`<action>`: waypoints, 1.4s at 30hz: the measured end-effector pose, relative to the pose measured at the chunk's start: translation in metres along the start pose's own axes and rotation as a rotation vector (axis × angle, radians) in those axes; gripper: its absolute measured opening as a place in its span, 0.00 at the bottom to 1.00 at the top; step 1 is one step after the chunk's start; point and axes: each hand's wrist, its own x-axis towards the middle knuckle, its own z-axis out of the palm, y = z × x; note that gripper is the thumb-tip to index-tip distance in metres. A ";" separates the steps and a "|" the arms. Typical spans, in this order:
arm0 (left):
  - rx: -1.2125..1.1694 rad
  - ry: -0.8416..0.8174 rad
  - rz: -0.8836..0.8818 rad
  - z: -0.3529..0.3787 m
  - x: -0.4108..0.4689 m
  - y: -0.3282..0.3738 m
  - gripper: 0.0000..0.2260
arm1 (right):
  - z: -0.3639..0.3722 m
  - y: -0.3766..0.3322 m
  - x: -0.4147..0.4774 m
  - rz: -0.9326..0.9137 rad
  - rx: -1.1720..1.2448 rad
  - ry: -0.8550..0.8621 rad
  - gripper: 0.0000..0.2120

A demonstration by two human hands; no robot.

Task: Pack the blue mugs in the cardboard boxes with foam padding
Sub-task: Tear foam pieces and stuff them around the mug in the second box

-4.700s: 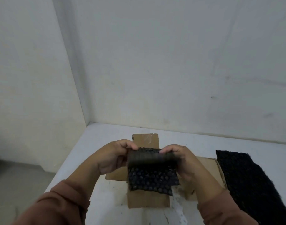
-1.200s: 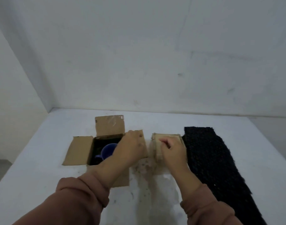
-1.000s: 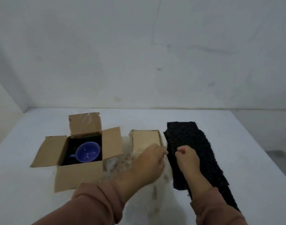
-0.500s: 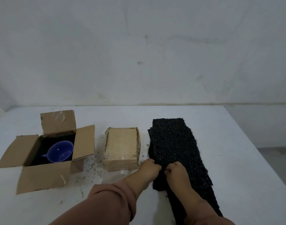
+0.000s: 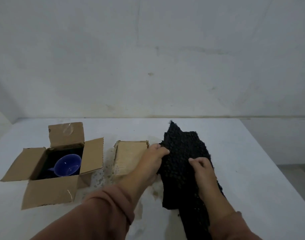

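A blue mug [image 5: 68, 165] lies on dark padding inside an open cardboard box [image 5: 49, 194] at the left, all four flaps spread. A second cardboard box [image 5: 129, 156], closed, stands in the middle of the table. To its right lies a stack of black bubbly foam padding [image 5: 182, 149]. My left hand [image 5: 152, 159] grips the left edge of the top foam sheet, which is lifted and crumpled at its far end. My right hand [image 5: 201, 166] pinches the same sheet near its middle.
The white table [image 5: 243, 170] has a stained, wet-looking patch [image 5: 99, 181] between the boxes and in front of the closed one. A pale wall runs along the far edge. The table's right edge drops off beyond the foam.
Both hands moved from the near end of the foam stack further up it and took hold of the top sheet, whose far end has risen. The view shifted slightly left.
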 end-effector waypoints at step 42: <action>-0.027 0.025 0.032 -0.331 -0.060 0.134 0.10 | 0.284 -0.142 -0.101 0.109 0.098 -0.709 0.25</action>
